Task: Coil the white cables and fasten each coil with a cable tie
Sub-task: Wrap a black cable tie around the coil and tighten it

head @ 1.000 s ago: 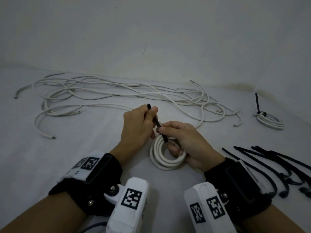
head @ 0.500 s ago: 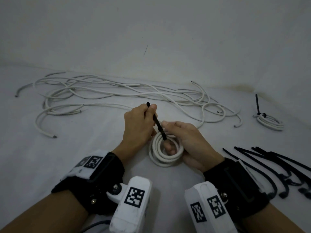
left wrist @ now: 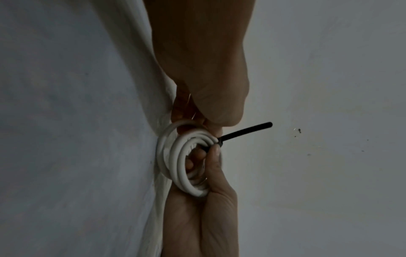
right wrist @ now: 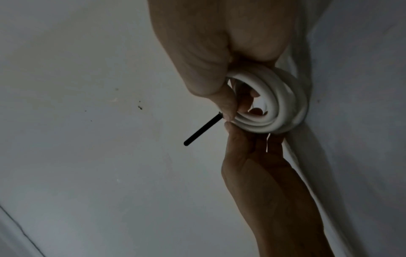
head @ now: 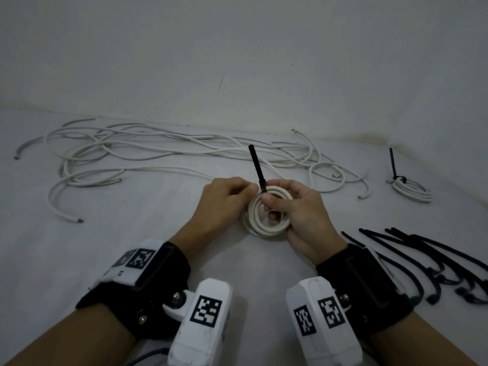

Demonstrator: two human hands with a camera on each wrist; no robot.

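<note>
On the far left of the pale, matte surface (head: 79, 260) lies a loose tangle of white cables (head: 158, 151), smooth and round in section, too interlaced to count, with several cut ends showing; nearer the middle, the left hand (head: 221, 202) has its fingers curled and its fingertips against the left rim of one small coil (head: 266, 223), a flat ring of about three or four turns of the same white cable; one black cable tie (head: 257, 169), a thin stiff strip, is wrapped over the coil's far edge, its tail standing up and leaning slightly left; the right hand (head: 298, 215) grips the coil's right side, thumb pressed on top beside the tie's base and a finger showing through the centre hole; further right, near the wall, sits one finished coil (head: 412, 190), its own black tie upright; at the near right lie roughly five or six spare ties (head: 422, 254), slim, black and gently curved.
</note>
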